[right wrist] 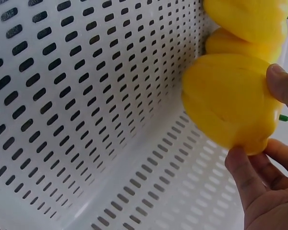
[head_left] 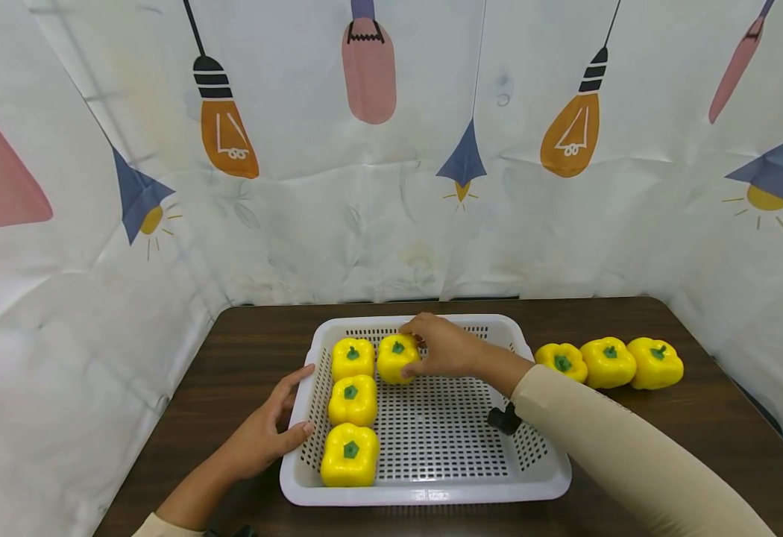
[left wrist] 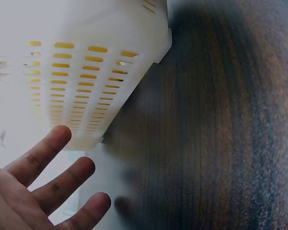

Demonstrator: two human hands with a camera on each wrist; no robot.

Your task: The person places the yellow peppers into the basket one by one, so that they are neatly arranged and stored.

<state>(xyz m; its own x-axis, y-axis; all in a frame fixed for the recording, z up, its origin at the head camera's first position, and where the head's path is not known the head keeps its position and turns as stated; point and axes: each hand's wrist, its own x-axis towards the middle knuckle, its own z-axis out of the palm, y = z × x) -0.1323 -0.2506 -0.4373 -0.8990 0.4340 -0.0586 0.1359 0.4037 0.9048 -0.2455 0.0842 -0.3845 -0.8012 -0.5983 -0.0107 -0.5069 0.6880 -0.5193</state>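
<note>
I see the right hand pinching 1 yellow pepper inside the white basket, beside the farthest of 3 others in a column, the left hand's spread, ungripping fingers at the basket's left rim, 3 more peppers on the table.

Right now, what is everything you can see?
Table: 1, dark brown, lower view
Basket: 1, white, on table
Lined-up peppers: 3, yellow, in basket's left side
Held pepper: 1, yellow, in basket, towards back
Outside peppers: 3, yellow, on table, right of basket
Lamp-print backdrop: 1, white, behind table
Black objects: 2, black, basket's right end, bottom edge
Sleeves: 2, beige, lower left and right
Left hand: 1, bare, at basket's left rim
Right hand: 1, bare, pinching held pepper
</note>
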